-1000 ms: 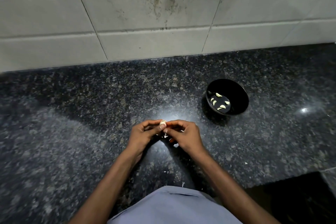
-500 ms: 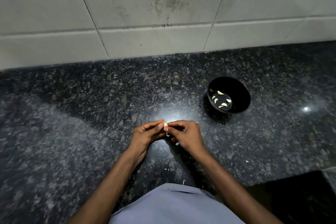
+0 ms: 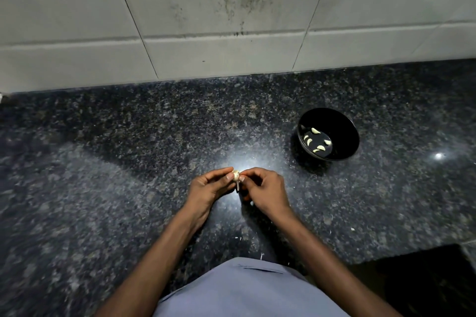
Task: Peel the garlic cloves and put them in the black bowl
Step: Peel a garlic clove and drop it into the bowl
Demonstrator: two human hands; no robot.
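Above counter (image 3: 128,188), both hands (image 3: 210,188) (image 3: 265,192) pinch garlic clove (image 3: 235,175); no writing legible.

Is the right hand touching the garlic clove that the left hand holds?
Touching. In the head view the right hand pinches the garlic clove at its fingertips, meeting the left hand with no gap.

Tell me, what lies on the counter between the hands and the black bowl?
Only bare granite counter; in the head view nothing stands between the right hand and the black bowl.
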